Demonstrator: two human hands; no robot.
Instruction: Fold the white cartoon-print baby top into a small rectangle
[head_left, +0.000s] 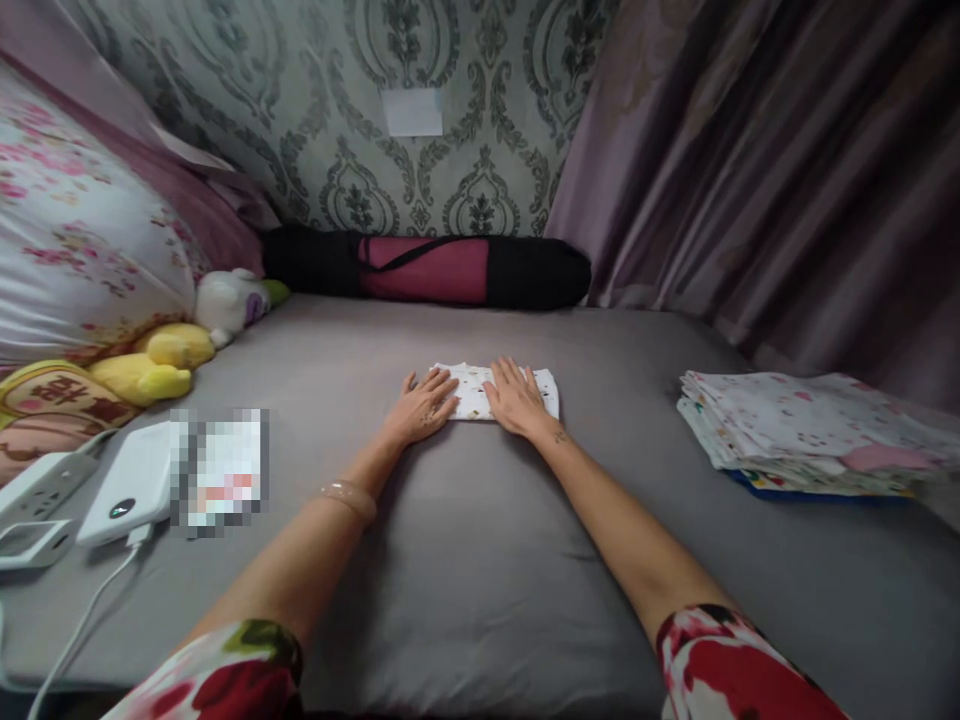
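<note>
A small folded white cloth with a tiny print point(474, 395) lies on the grey bed sheet point(465, 540) in the middle of the view. My left hand point(421, 404) rests flat on its left end, fingers stretched out. My right hand point(516, 397) lies flat on the cloth's right half, fingers spread. Both palms press down on it and neither hand grips anything. A pale bangle sits on my left wrist.
A stack of folded printed cloths point(810, 432) lies at the right. At the left are a power bank point(127, 483), a power strip point(41, 485) with cables, plush toys point(176, 355) and a floral pillow point(75, 240). A black and maroon roll bag point(427, 268) lies along the wall.
</note>
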